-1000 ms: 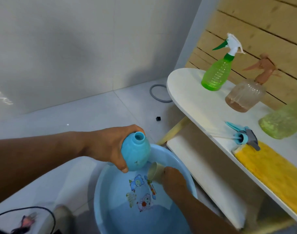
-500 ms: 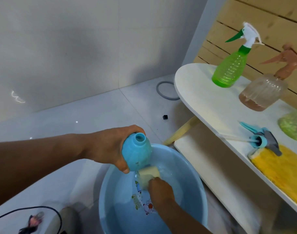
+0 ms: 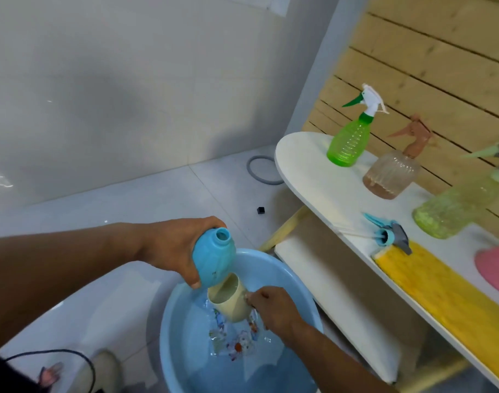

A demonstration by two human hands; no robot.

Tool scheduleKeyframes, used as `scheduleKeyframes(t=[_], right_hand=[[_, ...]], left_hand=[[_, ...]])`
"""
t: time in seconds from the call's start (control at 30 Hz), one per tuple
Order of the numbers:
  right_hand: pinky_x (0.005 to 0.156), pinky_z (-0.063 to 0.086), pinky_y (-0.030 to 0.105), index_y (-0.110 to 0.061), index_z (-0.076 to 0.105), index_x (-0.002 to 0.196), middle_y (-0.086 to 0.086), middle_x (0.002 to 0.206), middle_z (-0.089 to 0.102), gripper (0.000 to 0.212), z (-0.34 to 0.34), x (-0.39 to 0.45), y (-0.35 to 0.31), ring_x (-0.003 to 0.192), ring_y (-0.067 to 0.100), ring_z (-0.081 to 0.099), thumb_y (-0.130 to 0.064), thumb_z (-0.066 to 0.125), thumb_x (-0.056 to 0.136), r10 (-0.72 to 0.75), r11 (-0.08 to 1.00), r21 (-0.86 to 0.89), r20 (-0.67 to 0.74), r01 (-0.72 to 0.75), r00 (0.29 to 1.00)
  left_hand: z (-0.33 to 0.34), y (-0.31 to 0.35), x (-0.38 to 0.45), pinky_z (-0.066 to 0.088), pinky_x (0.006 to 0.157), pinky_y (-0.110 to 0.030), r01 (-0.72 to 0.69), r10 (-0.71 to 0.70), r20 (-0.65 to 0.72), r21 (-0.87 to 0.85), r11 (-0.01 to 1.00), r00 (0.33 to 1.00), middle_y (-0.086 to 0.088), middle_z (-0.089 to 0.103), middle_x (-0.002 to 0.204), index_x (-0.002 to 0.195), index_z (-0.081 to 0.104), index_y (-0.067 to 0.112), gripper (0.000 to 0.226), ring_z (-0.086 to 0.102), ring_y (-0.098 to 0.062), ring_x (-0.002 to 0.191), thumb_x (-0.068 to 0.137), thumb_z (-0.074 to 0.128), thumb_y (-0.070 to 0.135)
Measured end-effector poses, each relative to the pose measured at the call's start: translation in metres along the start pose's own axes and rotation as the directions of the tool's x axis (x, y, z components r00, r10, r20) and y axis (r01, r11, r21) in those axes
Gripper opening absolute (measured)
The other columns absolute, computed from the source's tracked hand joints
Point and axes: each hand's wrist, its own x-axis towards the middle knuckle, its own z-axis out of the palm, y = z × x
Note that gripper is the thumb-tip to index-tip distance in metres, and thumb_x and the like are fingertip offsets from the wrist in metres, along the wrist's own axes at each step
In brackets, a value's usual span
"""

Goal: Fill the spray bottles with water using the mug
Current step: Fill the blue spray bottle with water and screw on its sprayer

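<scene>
My left hand [image 3: 177,248] grips a round blue spray bottle [image 3: 213,259] with its cap off, its open neck tilted up, above the far rim of a blue basin [image 3: 299,290] of water. Just below the bottle, my right hand [image 3: 274,309] holds a cream mug [image 3: 228,303] by its handle side, lifted over the water with its mouth facing left and up. The blue spray head [image 3: 387,235] lies on the white table. A green spray bottle [image 3: 350,137], a brownish clear one [image 3: 393,174] and a pale yellow-green one [image 3: 455,208] stand on that table.
The white oval table [image 3: 313,168] is to the right, with a lower shelf [image 3: 336,302] under it. A yellow cloth [image 3: 447,293] and a pink object [image 3: 495,268] lie on it. A grey ring [image 3: 261,170] and a small black piece [image 3: 260,210] lie on the floor. A black cable [image 3: 58,354] runs at lower left.
The mug was dipped into the basin water half a second ago and is now lifted out, close under the blue bottle. The left hand has held the bottle in place.
</scene>
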Motion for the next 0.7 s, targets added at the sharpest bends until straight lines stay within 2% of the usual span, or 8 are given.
scheduleKeyframes(t=[0.07, 0.13, 0.23, 0.33, 0.43, 0.5, 0.57, 0.7], right_hand=[[0.056, 0.038, 0.032, -0.020, 0.048, 0.058, -0.005, 0.055, 0.041, 0.040, -0.019, -0.011, -0.011, 0.054, 0.014, 0.041, -0.041, 0.067, 0.086, -0.039, 0.999, 0.010, -0.029, 0.039, 0.999], [0.056, 0.036, 0.031, -0.011, 0.056, 0.062, -0.004, 0.056, 0.041, 0.043, -0.039, -0.023, -0.022, 0.052, 0.013, 0.039, -0.046, 0.068, 0.084, -0.066, 0.998, 0.011, -0.069, 0.067, 0.995], [0.054, 0.037, 0.027, -0.002, 0.064, 0.072, -0.005, 0.055, 0.050, 0.043, -0.069, -0.041, -0.038, 0.048, 0.010, 0.041, -0.042, 0.073, 0.086, -0.054, 0.996, 0.062, -0.144, 0.064, 0.988], [0.058, 0.041, 0.030, -0.005, 0.068, 0.071, 0.001, 0.060, 0.059, 0.042, -0.096, -0.059, -0.060, 0.054, 0.012, 0.048, -0.045, 0.074, 0.084, -0.082, 0.989, 0.100, -0.207, 0.105, 0.975], [0.057, 0.040, 0.031, -0.015, 0.063, 0.062, 0.010, 0.063, 0.063, 0.036, -0.114, -0.076, -0.080, 0.053, 0.011, 0.046, -0.040, 0.074, 0.086, -0.083, 0.984, 0.128, -0.281, 0.123, 0.956], [0.055, 0.038, 0.030, -0.015, 0.064, 0.064, 0.008, 0.066, 0.065, 0.033, -0.122, -0.083, -0.090, 0.049, 0.010, 0.040, -0.036, 0.074, 0.087, -0.080, 0.980, 0.150, -0.321, 0.134, 0.944], [0.056, 0.037, 0.029, -0.007, 0.067, 0.071, 0.005, 0.065, 0.063, 0.035, -0.126, -0.089, -0.096, 0.048, 0.009, 0.038, -0.037, 0.074, 0.087, -0.081, 0.973, 0.176, -0.351, 0.151, 0.933], [0.056, 0.038, 0.027, -0.005, 0.069, 0.075, -0.003, 0.061, 0.058, 0.035, -0.132, -0.096, -0.106, 0.050, 0.007, 0.041, -0.038, 0.075, 0.088, -0.134, 0.959, 0.177, -0.407, 0.222, 0.904]], left_hand=[[0.000, 0.003, -0.002, 0.058, 0.092, -0.039, 0.003, -0.003, 0.012, 0.004, 1.000, 1.000, 0.018, 0.062, 0.119, 0.125, 0.045, 0.048, 0.089, 0.064, -0.006, 0.109, 0.054, 0.098, 0.037], [-0.002, 0.007, -0.003, 0.059, 0.091, -0.037, -0.003, 0.002, 0.028, 0.010, 1.000, 1.000, 0.017, 0.063, 0.119, 0.125, 0.046, 0.046, 0.089, 0.064, -0.006, 0.107, 0.055, 0.099, 0.033], [-0.003, 0.014, -0.003, 0.058, 0.089, -0.029, 0.009, -0.011, 0.054, 0.037, 0.999, 0.998, 0.018, 0.061, 0.118, 0.124, 0.044, 0.047, 0.090, 0.063, -0.004, 0.107, 0.055, 0.100, 0.032], [0.002, 0.022, -0.002, 0.057, 0.088, -0.027, 0.029, -0.032, 0.037, 0.062, 0.998, 0.999, 0.018, 0.063, 0.116, 0.124, 0.047, 0.045, 0.088, 0.065, -0.005, 0.106, 0.052, 0.098, 0.036], [0.006, 0.031, 0.000, 0.060, 0.092, -0.037, 0.054, -0.057, 0.019, 0.128, 0.990, 0.998, 0.013, 0.068, 0.116, 0.132, 0.052, 0.037, 0.092, 0.068, -0.011, 0.105, 0.052, 0.098, 0.038], [0.006, 0.037, 0.001, 0.060, 0.093, -0.039, 0.043, -0.052, 0.059, 0.140, 0.989, 0.997, 0.009, 0.069, 0.118, 0.137, 0.052, 0.030, 0.094, 0.069, -0.013, 0.107, 0.057, 0.099, 0.037], [0.007, 0.043, 0.001, 0.060, 0.095, -0.039, 0.049, -0.066, 0.111, 0.148, 0.988, 0.992, 0.005, 0.069, 0.122, 0.138, 0.052, 0.026, 0.089, 0.069, -0.016, 0.110, 0.063, 0.100, 0.031], [0.014, 0.040, 0.004, 0.060, 0.093, -0.034, 0.051, -0.061, 0.100, 0.102, 0.993, 0.993, 0.009, 0.068, 0.119, 0.131, 0.052, 0.034, 0.086, 0.068, -0.012, 0.109, 0.061, 0.101, 0.024]])
